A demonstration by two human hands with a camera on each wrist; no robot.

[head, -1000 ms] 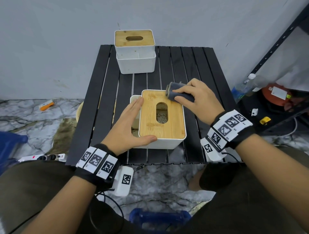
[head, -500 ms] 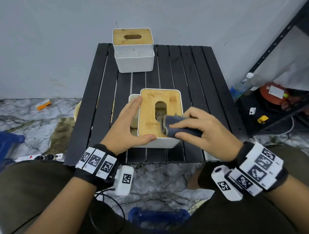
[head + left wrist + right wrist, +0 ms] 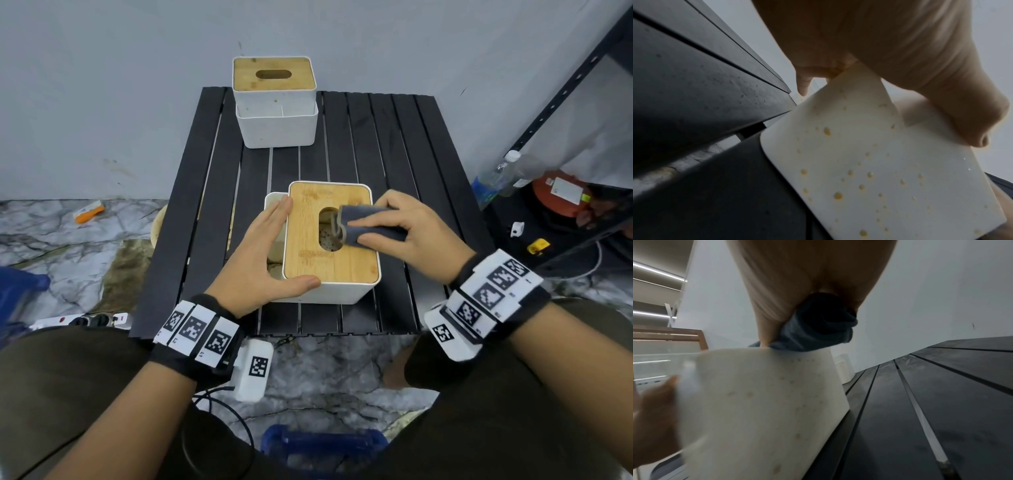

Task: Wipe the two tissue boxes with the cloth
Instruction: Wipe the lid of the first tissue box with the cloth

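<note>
Near tissue box (image 3: 329, 246) runs lengthwise away from you, second box (image 3: 275, 102) behind it; your right hand (image 3: 411, 233) grips the cloth (image 3: 366, 222) over its slot, left hand (image 3: 263, 260) flat against its side.

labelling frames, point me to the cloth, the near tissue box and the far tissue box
cloth (image 3: 371, 224), head view, folded grey middle
near tissue box (image 3: 310, 246), head view, bamboo lid
far tissue box (image 3: 274, 87), head view, bamboo lid

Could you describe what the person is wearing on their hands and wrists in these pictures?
Both hands are bare. The left hand and right hand each have a black wrist strap carrying white plates printed with black square-patterned markers. A white camera block, also bearing a marker, hangs under each wrist; a black cable trails from the left one. No sleeves reach the wrists.
</note>
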